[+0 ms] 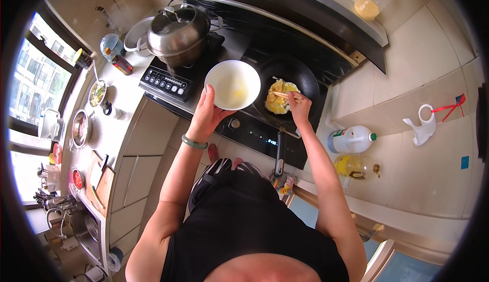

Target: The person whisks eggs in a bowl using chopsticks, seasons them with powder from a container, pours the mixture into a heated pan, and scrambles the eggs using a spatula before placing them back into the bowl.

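Note:
My left hand (209,110) grips the rim of a white bowl (232,84), tilted so that its inside shows a little yellow liquid. In my right hand (300,108) is a pair of wooden chopsticks (279,94), their tips in the egg (278,105), which lies partly set in a black frying pan (304,76). The pan stands on the right part of the black stove, its handle (280,152) pointing towards me. The bowl is beside the pan's left edge, above the stove. Part of the egg is hidden behind my right hand.
A lidded steel pot (178,34) stands on the left cooktop. Two large plastic bottles, one milky (351,139) and one with yellow oil (349,166), are at the right. The left counter holds a sauce bottle (122,64), bowls and a cutting board (107,179) with a knife (103,165).

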Demonstrator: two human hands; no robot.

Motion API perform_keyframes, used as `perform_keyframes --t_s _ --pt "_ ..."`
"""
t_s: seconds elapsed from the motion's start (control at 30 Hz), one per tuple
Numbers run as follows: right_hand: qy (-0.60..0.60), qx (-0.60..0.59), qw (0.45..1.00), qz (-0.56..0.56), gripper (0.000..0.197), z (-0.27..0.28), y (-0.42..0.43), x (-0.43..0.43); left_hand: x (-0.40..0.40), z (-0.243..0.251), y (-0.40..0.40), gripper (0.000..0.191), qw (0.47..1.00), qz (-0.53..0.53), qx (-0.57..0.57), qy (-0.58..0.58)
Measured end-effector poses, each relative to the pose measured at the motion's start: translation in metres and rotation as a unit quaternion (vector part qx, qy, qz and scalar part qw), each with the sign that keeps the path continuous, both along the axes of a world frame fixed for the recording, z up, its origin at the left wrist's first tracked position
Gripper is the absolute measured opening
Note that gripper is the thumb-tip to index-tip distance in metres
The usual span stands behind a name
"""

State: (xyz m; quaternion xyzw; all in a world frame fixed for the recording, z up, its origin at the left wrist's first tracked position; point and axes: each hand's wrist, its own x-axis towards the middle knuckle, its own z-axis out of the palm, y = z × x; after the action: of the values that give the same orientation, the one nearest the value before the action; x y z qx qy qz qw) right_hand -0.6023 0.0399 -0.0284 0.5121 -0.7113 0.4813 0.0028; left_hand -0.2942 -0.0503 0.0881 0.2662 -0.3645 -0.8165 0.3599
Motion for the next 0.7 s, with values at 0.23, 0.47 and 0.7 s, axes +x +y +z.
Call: perform_keyframes --t_s 0.23,0.47,0.7 --pt "-0.249 -0.064 0.963 -0.083 0.034 -0.009 -0.018 -0.012 0.001 0.004 -0.004 0.060 1.000 0.006 0.004 -0.004" --pt "-0.267 -0.153 0.942 -0.138 0.033 -0.006 -0.030 -0.033 -0.003 0.000 -0.007 0.059 1.000 0.007 0.007 -0.003" --pt "-0.190 -0.116 0.949 -0.223 0.034 0.004 -0.010 -0.069 -0.012 -0.001 -0.007 0.060 1.000 -0.013 0.006 0.002"
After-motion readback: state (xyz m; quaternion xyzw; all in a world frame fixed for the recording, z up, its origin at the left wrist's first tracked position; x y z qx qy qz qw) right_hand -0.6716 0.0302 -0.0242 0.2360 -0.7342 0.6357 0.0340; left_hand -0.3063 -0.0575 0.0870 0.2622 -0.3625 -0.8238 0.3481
